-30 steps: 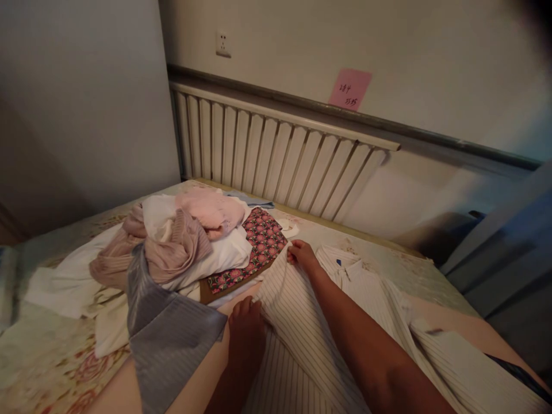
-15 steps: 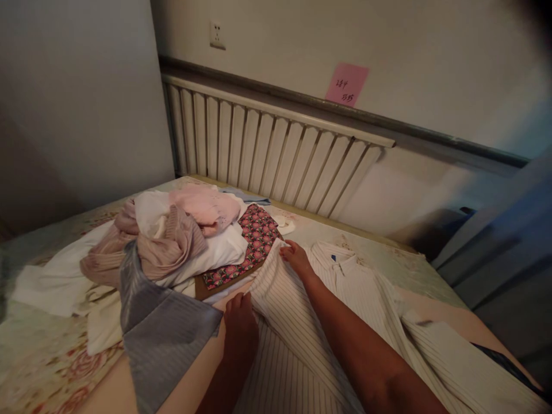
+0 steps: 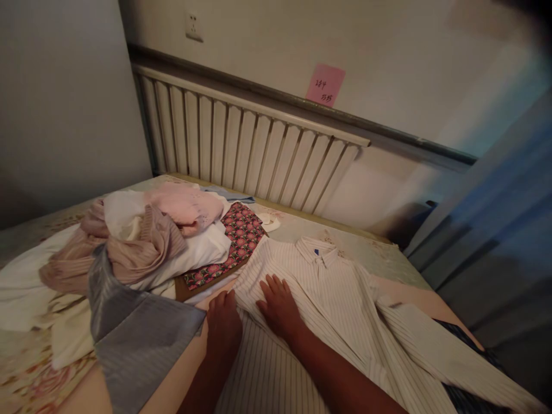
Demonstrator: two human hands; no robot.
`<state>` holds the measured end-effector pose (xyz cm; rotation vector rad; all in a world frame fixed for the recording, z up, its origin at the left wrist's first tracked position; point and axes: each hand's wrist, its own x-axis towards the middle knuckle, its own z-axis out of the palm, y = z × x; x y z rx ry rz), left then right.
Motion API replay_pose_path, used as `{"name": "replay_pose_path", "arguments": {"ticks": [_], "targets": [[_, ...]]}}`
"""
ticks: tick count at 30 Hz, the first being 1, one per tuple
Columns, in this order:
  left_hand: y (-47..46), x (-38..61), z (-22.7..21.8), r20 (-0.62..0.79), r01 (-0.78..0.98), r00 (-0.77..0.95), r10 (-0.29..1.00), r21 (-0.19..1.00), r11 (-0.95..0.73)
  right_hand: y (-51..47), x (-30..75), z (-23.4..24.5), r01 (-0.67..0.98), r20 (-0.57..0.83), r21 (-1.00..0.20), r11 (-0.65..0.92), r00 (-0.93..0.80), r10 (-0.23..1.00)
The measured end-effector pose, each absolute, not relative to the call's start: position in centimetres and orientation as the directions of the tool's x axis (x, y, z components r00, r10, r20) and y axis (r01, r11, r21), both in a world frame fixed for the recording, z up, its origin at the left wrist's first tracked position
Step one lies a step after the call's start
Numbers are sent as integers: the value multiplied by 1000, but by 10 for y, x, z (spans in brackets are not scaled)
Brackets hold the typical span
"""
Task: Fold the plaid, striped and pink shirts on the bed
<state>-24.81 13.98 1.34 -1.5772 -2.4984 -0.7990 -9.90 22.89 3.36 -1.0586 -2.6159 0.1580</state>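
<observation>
A cream shirt (image 3: 340, 299) with thin dark stripes lies spread out, its collar toward the wall and one sleeve stretched to the lower right. Its other sleeve is folded across the front on the left. My left hand (image 3: 224, 322) is closed at the edge of that sleeve, fingers pinching the cloth. Flat on the same sleeve, to the right, rests my right hand (image 3: 280, 305) with fingers spread. Just left of my left hand is a grey satiny cloth (image 3: 142, 328). Beyond it, a dark cloth with pink flowers (image 3: 241, 233) touches the shirt's shoulder area.
A heap of clothes, with a pink garment (image 3: 183, 204) and a mauve ribbed one (image 3: 150, 247), covers the left of the bed (image 3: 30, 368). A radiator (image 3: 241, 144) runs along the wall behind. A blue curtain (image 3: 487, 218) hangs at the right.
My right hand has left the sleeve's upper corner and come nearer, now lying flat on the cloth. My left hand still holds the sleeve's edge. The view has shifted right.
</observation>
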Motion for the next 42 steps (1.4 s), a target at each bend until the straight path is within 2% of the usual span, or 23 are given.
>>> {"name": "replay_pose_path", "arguments": {"ticks": [6,15,23,30,42], "targets": [[141,-250,16,300,862,-460,836,376,339,231,-92,35,686,231,-204,699,-660,715],[142,-251,18,292,867,-452,843,367,338,209,-20,27,826,254,-232,513,-458,852],[142,-252,16,308,873,-443,842,362,327,188,26,15,871,362,-141,470,-396,844],[144,-253,10,361,890,-418,833,345,297,174,31,16,912,339,-87,401,-351,873],[137,-247,26,314,901,-406,858,292,320,171,28,23,928,366,-72,366,-317,875]]}}
